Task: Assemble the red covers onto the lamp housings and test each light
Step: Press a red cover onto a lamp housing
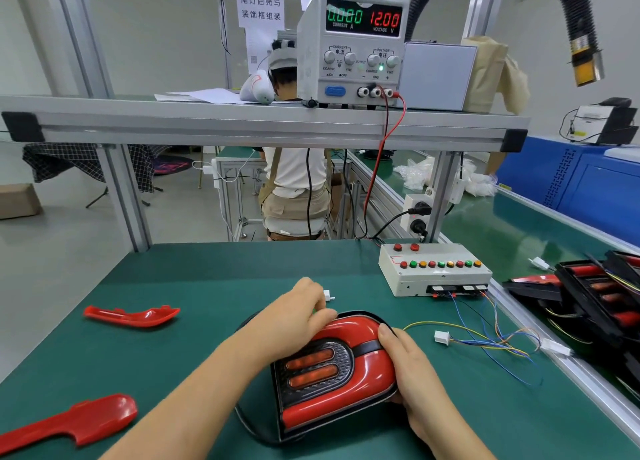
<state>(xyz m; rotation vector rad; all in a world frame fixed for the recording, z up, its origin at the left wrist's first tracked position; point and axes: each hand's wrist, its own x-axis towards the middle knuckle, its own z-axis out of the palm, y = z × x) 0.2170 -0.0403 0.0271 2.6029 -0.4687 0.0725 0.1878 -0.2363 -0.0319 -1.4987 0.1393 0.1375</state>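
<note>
Nearest the lens, a lamp point(311, 366) is held flat on the green table point(207, 279), its red cover point(349, 400) set into the black housing point(278, 414). The left hand point(298, 317) is curled over the cover's top edge. The right hand point(412, 366) is clamped on the lamp's right side, thumb on top. Even pressure should be applied round the whole rim until no gap is left, before the white plug point(442, 337) is connected. Clip engagement cannot be confirmed. The right fingers are hidden beneath the housing. A small white connector point(327, 295) behind the left hand is largely obscured.
</note>
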